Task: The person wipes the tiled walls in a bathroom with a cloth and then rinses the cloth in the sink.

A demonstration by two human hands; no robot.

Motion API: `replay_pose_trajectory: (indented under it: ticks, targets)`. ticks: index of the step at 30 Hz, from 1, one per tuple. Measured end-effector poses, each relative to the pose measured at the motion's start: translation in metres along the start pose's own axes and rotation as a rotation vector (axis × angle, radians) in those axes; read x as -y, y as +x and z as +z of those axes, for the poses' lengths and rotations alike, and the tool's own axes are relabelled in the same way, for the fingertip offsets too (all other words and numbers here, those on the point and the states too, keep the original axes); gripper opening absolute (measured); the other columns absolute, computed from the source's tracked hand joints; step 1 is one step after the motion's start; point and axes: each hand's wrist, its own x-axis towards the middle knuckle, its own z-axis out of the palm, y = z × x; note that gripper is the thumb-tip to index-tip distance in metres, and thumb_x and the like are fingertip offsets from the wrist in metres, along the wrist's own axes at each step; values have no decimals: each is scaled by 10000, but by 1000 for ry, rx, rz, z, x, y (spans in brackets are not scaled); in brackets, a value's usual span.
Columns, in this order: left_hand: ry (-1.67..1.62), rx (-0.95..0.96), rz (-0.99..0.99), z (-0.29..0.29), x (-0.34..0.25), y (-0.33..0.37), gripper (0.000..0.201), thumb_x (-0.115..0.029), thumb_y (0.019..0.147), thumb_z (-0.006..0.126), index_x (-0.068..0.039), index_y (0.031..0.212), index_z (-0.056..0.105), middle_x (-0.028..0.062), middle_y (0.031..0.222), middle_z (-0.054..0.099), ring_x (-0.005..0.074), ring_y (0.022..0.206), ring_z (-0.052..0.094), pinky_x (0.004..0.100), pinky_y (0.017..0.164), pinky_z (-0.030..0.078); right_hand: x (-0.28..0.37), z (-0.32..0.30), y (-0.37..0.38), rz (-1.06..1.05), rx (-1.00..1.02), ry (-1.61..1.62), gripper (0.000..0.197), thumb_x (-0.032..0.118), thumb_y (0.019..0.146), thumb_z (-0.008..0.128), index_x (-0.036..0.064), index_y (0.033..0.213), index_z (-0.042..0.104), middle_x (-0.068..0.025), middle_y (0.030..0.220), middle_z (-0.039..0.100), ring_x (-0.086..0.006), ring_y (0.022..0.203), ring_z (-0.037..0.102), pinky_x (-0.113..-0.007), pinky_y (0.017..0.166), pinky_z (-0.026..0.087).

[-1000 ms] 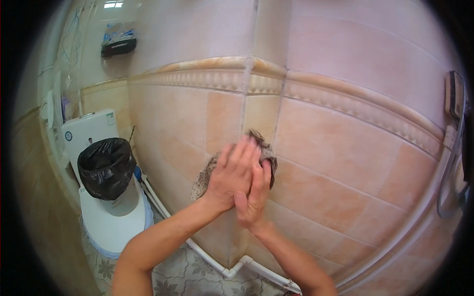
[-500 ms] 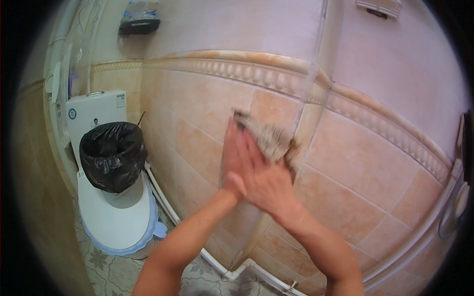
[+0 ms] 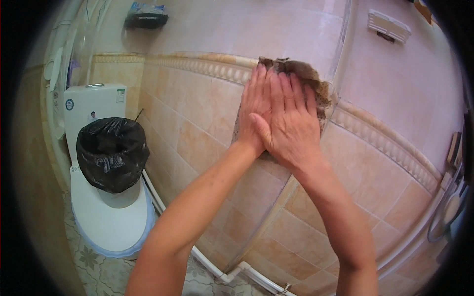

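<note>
Both palms lie flat on a dirty brown-grey speckled rag (image 3: 300, 69), which is spread against the tiled wall (image 3: 197, 133). My left hand (image 3: 255, 108) has its fingers stretched upward. Partly overlapping it at the thumb, my right hand (image 3: 295, 121) also lies flat with straight fingers. The rag's ragged upper edge shows above the fingertips, over the raised border strip (image 3: 212, 65). Most of the rag is hidden under my hands.
At the left stands a white toilet (image 3: 106, 227), with a bin lined with a black bag (image 3: 111, 155) on its lid. White pipes (image 3: 210, 264) run along the wall's foot. A white rack (image 3: 389, 25) and a black shelf (image 3: 146, 20) hang higher up.
My hands and the rag have moved up the wall, from the plain tiles to the raised border. The rag now lies flatter and wider under my palms.
</note>
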Motion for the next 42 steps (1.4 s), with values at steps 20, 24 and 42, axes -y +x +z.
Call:
replay_pose_trajectory:
  ticks: [20, 24, 42]
  targets:
    - [37, -58, -190, -18, 47, -116, 617, -279, 917, 479, 2, 1419, 256, 221, 1445, 286, 375, 1354, 273, 433, 1123, 221, 62, 26, -48, -222, 306, 21, 801, 578, 898, 380, -62, 1378, 355, -153, 1077, 605, -273, 1055, 528, -521, 1069, 234]
    - [128, -32, -322, -23, 37, -187, 650, -295, 919, 477, -3, 1437, 213, 214, 1469, 258, 378, 1376, 236, 450, 1125, 207, 90, 48, -100, -352, 499, 97, 830, 614, 871, 385, -56, 1360, 388, -181, 1167, 585, -269, 1037, 545, -515, 1033, 285]
    - [84, -68, -208, -24, 77, -201, 616, -306, 936, 436, -17, 1435, 220, 211, 1475, 247, 386, 1380, 220, 467, 1125, 190, 106, 63, -88, -319, 501, 86, 569, 545, 899, 417, 19, 986, 617, -114, 809, 604, -275, 906, 550, -455, 1015, 308]
